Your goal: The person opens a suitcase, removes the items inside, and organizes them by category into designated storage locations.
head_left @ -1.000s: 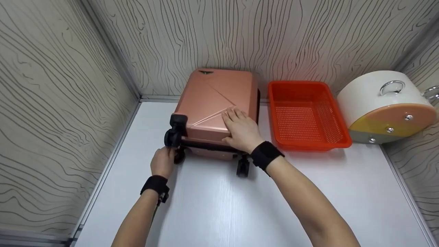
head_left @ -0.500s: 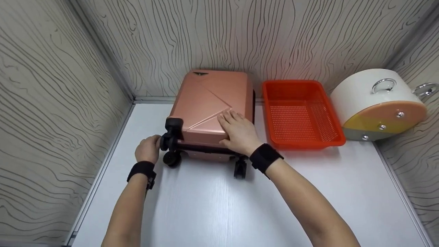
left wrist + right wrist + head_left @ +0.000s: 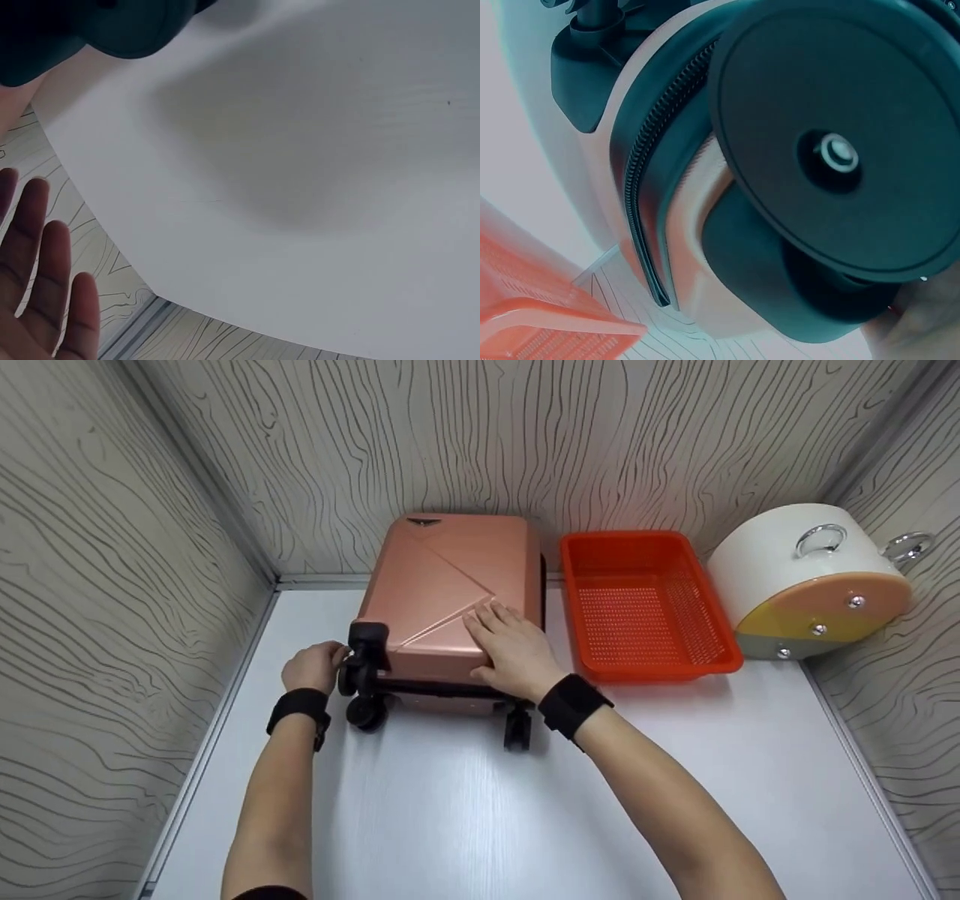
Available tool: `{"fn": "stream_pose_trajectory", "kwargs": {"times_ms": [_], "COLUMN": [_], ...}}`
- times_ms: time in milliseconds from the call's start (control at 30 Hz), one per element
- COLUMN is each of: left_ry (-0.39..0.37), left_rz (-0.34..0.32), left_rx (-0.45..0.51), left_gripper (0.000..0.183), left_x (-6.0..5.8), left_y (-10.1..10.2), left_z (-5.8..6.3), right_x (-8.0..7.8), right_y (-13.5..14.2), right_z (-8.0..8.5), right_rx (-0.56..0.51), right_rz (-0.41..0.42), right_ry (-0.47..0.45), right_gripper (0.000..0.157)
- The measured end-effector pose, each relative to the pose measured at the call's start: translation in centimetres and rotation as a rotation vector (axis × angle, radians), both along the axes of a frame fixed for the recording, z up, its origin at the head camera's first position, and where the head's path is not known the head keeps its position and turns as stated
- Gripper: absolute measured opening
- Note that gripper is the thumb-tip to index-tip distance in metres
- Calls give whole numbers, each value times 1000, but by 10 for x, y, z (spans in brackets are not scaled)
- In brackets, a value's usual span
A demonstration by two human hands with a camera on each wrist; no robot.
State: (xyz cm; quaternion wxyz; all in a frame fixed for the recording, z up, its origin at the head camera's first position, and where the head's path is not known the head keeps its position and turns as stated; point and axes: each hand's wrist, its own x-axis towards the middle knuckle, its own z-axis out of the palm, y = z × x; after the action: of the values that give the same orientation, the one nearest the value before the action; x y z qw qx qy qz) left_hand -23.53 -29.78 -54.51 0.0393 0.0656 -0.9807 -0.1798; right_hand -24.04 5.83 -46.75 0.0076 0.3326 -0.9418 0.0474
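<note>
A rose-pink hard-shell suitcase (image 3: 465,577) lies flat at the back of the white table, its wheeled end towards me. My right hand (image 3: 514,649) rests on the lid near that end, fingers stretched out. Beside the near left corner is my left hand (image 3: 311,666), its fingertips right at a black caster wheel (image 3: 366,712) in the head view. In the left wrist view the fingers (image 3: 52,277) look nearly straight, with a dark wheel (image 3: 135,26) above them. A large wheel (image 3: 840,142) and the suitcase's zipper (image 3: 656,120) fill the right wrist view.
An orange-red plastic basket (image 3: 577,607) with a perforated bottom stands right of the suitcase. Farther right is a white rounded container (image 3: 780,540) with coloured front panels, metal knobs and ring handles. Wood-patterned walls (image 3: 480,442) close off the table's back and sides.
My left hand has moved from in front of the near left wheel to the suitcase's left side. The right hand stays on the lid. The head view has shifted slightly.
</note>
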Motion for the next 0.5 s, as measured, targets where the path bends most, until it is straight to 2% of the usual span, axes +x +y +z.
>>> {"fn": "stream_pose_trajectory", "kwargs": {"times_ms": [100, 233, 300, 500], "left_ry": [5, -16, -40, -91], "left_rz": [-22, -16, 1, 105], "left_rx": [5, 10, 7, -26], "left_gripper": [32, 34, 36, 36], "left_x": [-7, 3, 14, 57], "left_y": [5, -9, -22, -67], "left_z": [0, 2, 5, 9], "right_x": [2, 2, 4, 10], "right_y": [5, -8, -20, -62], "right_z": [1, 1, 1, -2], "right_rx": [5, 19, 18, -15], "right_rz": [-15, 3, 32, 174], "right_ry": [-1, 14, 18, 12], "right_gripper": [90, 90, 90, 89]}}
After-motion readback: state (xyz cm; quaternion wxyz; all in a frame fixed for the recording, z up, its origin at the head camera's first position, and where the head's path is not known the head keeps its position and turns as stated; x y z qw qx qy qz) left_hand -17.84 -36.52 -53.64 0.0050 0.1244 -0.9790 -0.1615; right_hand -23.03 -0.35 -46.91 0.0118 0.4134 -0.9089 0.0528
